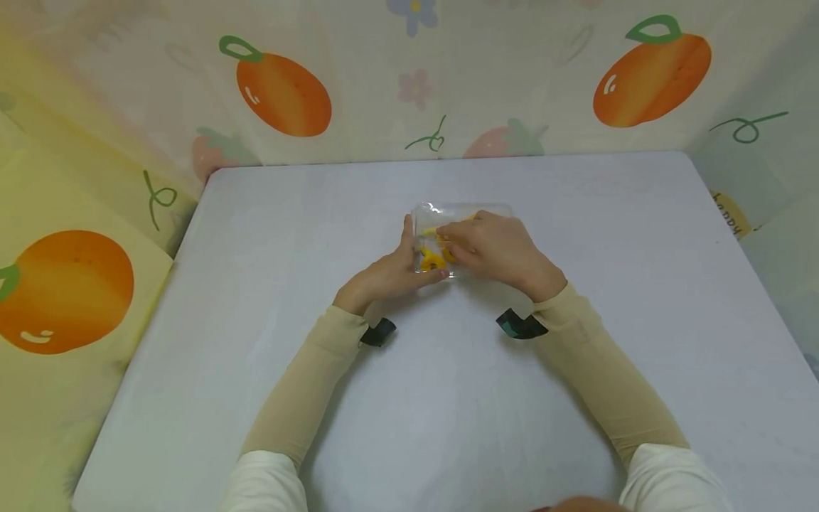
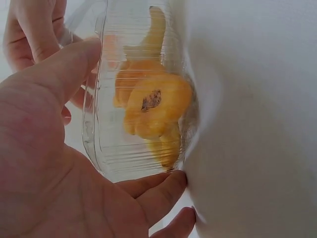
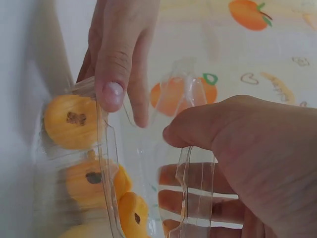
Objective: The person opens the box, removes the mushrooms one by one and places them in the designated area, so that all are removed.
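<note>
A clear plastic clamshell box (image 1: 430, 208) sits on the table with several yellow-orange knobbed fruits (image 2: 158, 106) inside, their ends marked by dark scars. My left hand (image 1: 387, 274) grips its left end, thumb along the near rim and fingers at the side. My right hand (image 1: 502, 245) reaches over the right part of the box. In the right wrist view its thumb and fingers pinch the clear lid (image 3: 184, 173), which stands apart from the box's lower rim (image 3: 110, 163). The right hand hides part of the fruits in the head view.
A white-covered table (image 1: 448, 412) spreads around the box. Behind it hangs a pale curtain (image 1: 358, 43) printed with oranges, with more of the cloth at both sides. Dark wrist-camera pieces (image 1: 521, 324) stick out beneath the cuffs.
</note>
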`<state>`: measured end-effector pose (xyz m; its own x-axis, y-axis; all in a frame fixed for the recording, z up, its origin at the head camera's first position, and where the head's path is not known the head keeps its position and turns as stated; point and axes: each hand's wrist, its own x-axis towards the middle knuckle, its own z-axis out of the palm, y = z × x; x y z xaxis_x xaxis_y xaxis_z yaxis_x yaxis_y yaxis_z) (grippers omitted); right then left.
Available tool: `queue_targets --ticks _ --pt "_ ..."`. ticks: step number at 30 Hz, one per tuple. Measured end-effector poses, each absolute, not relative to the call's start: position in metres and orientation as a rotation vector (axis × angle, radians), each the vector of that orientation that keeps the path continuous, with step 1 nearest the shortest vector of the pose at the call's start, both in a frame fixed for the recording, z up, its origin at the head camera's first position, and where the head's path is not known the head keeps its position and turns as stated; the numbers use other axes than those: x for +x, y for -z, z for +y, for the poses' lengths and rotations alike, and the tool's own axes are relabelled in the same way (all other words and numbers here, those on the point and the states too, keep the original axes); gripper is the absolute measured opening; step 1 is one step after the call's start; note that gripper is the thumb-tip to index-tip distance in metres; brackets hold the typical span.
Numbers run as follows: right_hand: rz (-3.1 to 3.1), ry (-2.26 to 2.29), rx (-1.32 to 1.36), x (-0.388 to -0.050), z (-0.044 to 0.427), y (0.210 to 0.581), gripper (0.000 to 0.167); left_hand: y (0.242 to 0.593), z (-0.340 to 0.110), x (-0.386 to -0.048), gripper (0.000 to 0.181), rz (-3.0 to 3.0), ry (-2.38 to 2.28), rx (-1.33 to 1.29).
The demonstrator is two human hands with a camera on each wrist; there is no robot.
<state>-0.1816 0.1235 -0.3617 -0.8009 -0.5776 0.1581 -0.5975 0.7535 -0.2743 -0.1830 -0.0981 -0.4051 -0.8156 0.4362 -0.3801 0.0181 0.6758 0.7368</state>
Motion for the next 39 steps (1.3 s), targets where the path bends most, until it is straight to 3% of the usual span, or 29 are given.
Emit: queue_targets --ticks 27,39 --pt "-2.983 -0.589 0.979 -0.181 0.132 0.345 0.045 0.403 -0.095 -0.182 0.122 2.322 -1.026 0.356" --pt "-3.108 -0.615 0.795 -0.191 0.156 0.338 0.049 0.404 -0.096 -0.183 0.124 2.323 -0.996 0.353"
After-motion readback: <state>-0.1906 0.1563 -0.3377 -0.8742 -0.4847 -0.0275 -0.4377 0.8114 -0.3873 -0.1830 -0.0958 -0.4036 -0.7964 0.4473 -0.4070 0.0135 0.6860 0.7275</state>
